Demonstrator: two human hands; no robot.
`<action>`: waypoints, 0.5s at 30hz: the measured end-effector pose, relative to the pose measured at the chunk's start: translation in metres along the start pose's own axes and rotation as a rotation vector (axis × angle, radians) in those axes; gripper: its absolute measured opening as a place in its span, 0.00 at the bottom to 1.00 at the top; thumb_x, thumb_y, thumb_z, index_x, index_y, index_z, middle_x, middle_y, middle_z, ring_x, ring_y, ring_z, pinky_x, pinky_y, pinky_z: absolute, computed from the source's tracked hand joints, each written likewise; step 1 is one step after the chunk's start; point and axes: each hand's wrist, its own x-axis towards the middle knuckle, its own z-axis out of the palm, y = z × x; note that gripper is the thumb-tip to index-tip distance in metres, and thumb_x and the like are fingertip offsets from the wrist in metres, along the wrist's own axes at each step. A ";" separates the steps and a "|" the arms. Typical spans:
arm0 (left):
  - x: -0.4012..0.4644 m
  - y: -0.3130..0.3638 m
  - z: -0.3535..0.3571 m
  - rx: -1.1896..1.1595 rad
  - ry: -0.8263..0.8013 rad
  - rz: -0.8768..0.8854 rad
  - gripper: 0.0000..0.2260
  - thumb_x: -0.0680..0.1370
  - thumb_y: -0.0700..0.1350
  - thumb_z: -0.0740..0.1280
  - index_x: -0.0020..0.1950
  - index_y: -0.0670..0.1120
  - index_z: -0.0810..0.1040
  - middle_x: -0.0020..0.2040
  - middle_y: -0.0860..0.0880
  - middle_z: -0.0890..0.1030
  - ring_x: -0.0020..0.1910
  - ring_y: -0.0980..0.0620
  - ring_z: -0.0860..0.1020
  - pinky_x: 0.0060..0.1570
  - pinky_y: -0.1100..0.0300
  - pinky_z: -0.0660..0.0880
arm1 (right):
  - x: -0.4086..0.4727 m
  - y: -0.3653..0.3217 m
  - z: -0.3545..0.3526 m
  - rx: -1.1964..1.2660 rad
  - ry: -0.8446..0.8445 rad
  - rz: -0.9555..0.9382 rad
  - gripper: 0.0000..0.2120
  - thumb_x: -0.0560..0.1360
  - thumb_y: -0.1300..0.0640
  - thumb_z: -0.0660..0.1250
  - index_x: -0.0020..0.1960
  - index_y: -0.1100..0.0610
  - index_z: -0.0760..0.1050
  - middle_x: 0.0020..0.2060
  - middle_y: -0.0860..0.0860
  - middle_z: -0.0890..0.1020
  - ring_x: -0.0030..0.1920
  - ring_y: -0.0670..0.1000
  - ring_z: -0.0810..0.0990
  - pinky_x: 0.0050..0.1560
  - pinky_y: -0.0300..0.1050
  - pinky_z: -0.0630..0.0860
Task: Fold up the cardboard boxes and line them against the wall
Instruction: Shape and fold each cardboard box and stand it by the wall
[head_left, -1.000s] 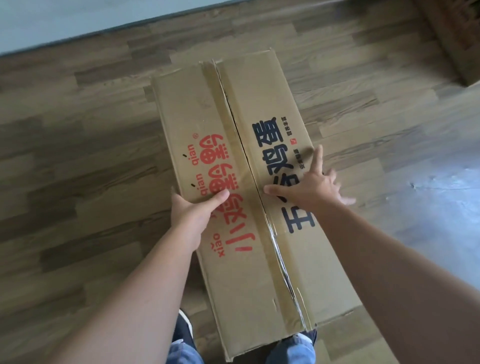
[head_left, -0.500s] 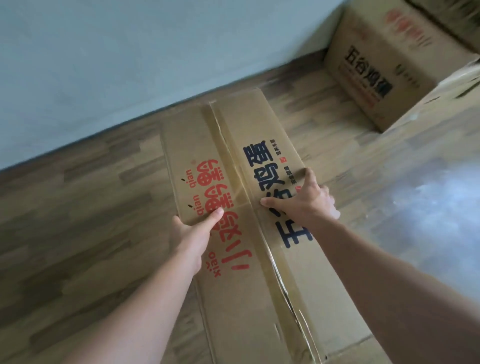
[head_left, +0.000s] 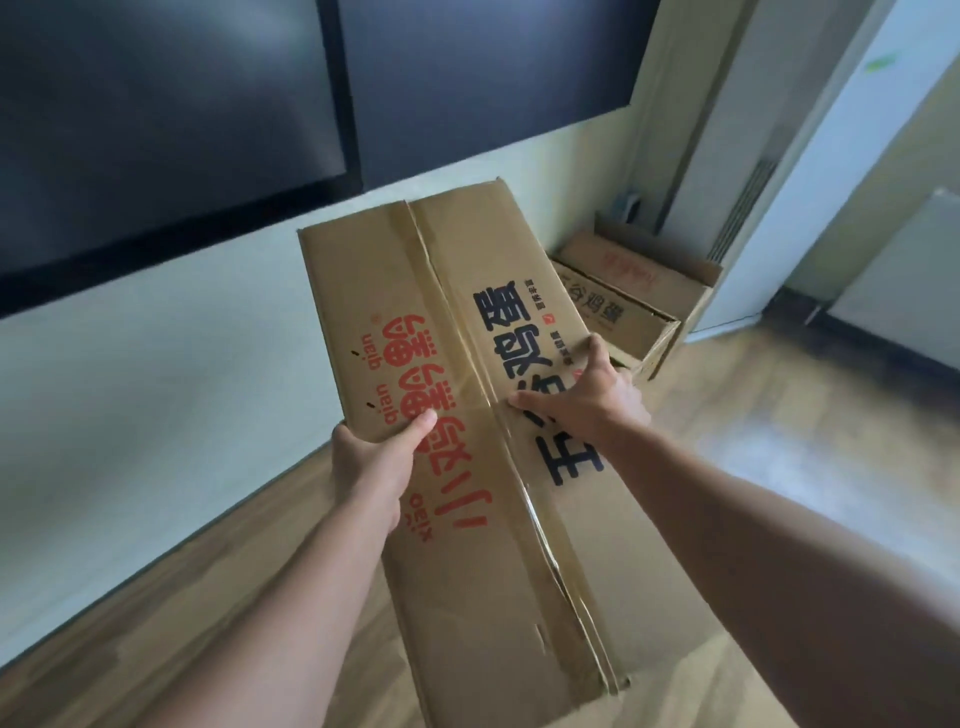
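The egg carton box (head_left: 467, 415) is probably light and fairly stiff, though its taped centre seam looks torn and weak, so taking it by the long side edges seems safest. The left hand (head_left: 371, 462) grips the left edge, thumb curled over the top; the right hand (head_left: 587, 395) grips the right edge, thumb and forefinger spread on the face. Brown, printed in red and black, it is held above the wooden floor (head_left: 779, 415), beside the pale wall (head_left: 156, 364), with more cardboard boxes (head_left: 623, 301) in the corner beyond.
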 end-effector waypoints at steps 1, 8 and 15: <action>0.001 0.014 0.012 -0.005 -0.025 0.004 0.41 0.69 0.61 0.79 0.75 0.49 0.63 0.62 0.48 0.73 0.56 0.46 0.71 0.62 0.41 0.74 | 0.013 -0.003 -0.013 -0.009 0.012 -0.002 0.60 0.40 0.18 0.70 0.67 0.37 0.57 0.54 0.51 0.74 0.54 0.57 0.76 0.52 0.61 0.79; 0.023 0.139 0.172 -0.002 -0.191 0.046 0.50 0.65 0.64 0.80 0.79 0.50 0.60 0.71 0.46 0.73 0.68 0.40 0.74 0.66 0.38 0.74 | 0.148 -0.004 -0.145 -0.012 0.154 0.064 0.56 0.46 0.20 0.73 0.68 0.37 0.57 0.54 0.51 0.74 0.52 0.56 0.77 0.51 0.57 0.80; 0.052 0.225 0.352 0.040 -0.271 0.092 0.48 0.67 0.61 0.80 0.80 0.49 0.59 0.71 0.46 0.73 0.69 0.40 0.73 0.66 0.39 0.73 | 0.306 0.041 -0.234 0.078 0.216 0.118 0.57 0.40 0.18 0.70 0.64 0.37 0.59 0.51 0.51 0.75 0.50 0.55 0.78 0.51 0.59 0.80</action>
